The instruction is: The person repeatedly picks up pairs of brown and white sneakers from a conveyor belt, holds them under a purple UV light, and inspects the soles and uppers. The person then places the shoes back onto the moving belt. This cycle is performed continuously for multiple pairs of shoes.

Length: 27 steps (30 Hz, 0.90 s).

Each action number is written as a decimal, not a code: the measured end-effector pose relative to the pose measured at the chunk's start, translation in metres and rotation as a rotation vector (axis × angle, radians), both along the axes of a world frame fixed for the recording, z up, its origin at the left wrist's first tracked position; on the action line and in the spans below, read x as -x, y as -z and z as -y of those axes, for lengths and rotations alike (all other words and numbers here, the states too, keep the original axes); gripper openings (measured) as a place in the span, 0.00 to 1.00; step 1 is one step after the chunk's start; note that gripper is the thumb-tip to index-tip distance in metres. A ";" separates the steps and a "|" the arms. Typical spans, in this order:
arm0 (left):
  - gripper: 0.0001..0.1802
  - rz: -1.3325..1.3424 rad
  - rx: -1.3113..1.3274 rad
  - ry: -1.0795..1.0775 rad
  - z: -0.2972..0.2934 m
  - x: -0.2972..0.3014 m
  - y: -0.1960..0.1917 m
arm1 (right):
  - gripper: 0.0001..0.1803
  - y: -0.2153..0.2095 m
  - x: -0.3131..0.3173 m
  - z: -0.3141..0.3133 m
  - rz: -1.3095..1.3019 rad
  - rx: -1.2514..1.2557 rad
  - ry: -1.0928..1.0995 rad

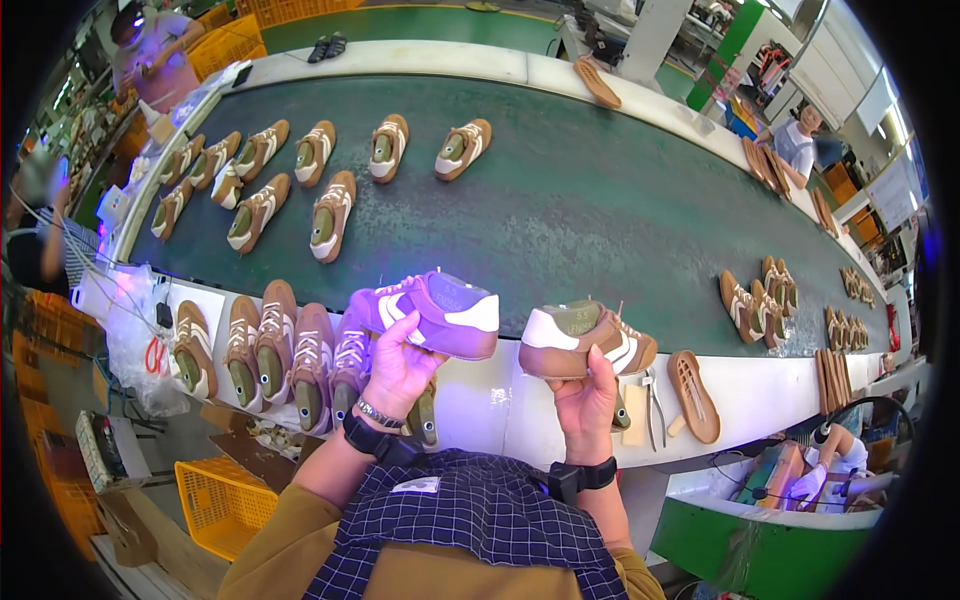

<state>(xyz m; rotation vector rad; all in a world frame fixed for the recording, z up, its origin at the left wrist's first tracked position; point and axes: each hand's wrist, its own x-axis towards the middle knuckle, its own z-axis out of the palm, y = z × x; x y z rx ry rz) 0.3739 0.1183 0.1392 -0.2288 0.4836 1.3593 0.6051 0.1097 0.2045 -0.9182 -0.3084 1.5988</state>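
My left hand [400, 370] is closed around a brown-and-white sneaker [468, 318], tinted purple by light, its toe pointing left. A second sneaker [545, 345] is in my right hand [587, 400], toe to the right, thumb against its side. Both are raised side by side above the near white ledge [470, 400], heels facing each other with a gap between. Each has a green shoe last inside. Beneath my left hand stands part of another shoe [427, 415], mostly hidden. Several sneakers [312, 365] line the ledge to the left.
Beyond the ledge, a green conveyor belt [560, 220] carries sneakers at left and right. Right of my hand lie pincers [655, 412] and a loose brown sole [692, 395]. Red-handled scissors [154, 355] are far left, above a yellow crate [225, 508]. Other people work around the belt.
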 end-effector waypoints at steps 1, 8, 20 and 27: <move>0.24 -0.029 0.027 -0.005 0.002 -0.002 0.000 | 0.28 0.001 0.003 0.002 0.001 0.019 0.017; 0.23 -0.085 0.132 0.000 0.011 -0.011 -0.001 | 0.25 0.018 0.012 0.006 0.003 0.066 0.062; 0.22 -0.052 0.133 0.016 0.011 -0.017 0.004 | 0.24 0.025 0.011 0.004 0.003 0.136 0.093; 0.24 -0.051 0.135 0.004 0.011 -0.018 0.002 | 0.25 0.027 0.011 0.005 0.023 0.135 0.075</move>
